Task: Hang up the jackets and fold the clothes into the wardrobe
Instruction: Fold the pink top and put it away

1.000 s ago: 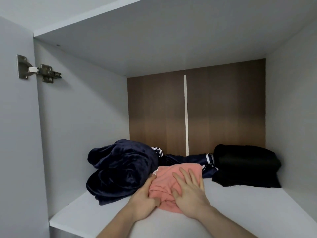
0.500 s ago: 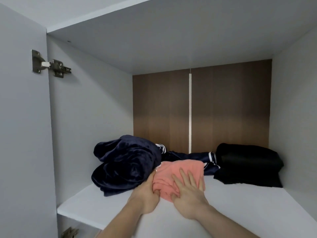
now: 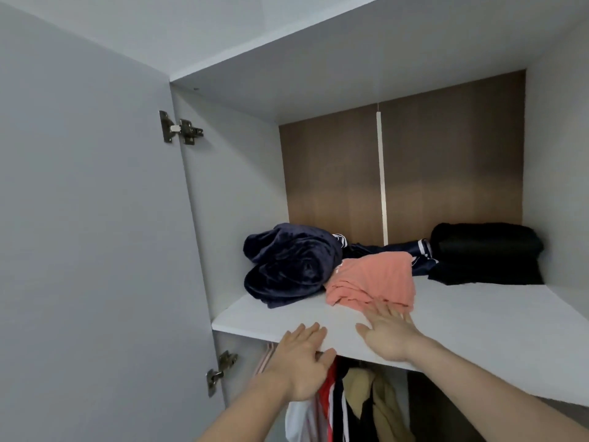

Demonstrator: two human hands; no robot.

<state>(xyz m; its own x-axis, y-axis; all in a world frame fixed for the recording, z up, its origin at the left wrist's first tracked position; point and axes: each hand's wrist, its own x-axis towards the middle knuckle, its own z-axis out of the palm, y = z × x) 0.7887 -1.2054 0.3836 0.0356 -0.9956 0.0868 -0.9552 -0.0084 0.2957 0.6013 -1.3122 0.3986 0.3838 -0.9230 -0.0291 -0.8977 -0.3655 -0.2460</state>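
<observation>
A folded salmon-pink garment [image 3: 373,283] lies on the white upper shelf [image 3: 478,317] of the wardrobe, between a bundled dark navy garment [image 3: 288,266] and a folded black garment [image 3: 484,255]. A navy piece with white stripes [image 3: 411,250] lies behind the pink one. My right hand [image 3: 390,333] lies flat and open on the shelf, its fingertips just at the pink garment's front edge. My left hand [image 3: 301,355] is open at the shelf's front edge, apart from the clothes and holding nothing.
Below the shelf hang several jackets and garments [image 3: 357,406] in red, white, black and tan. The grey wardrobe door [image 3: 89,250] stands open at the left, with metal hinges [image 3: 180,127]. The brown back panel [image 3: 446,173] closes the compartment.
Both hands have let go of the pink garment and drawn back toward the shelf's front edge. The view has pulled back and down, revealing the hanging clothes.
</observation>
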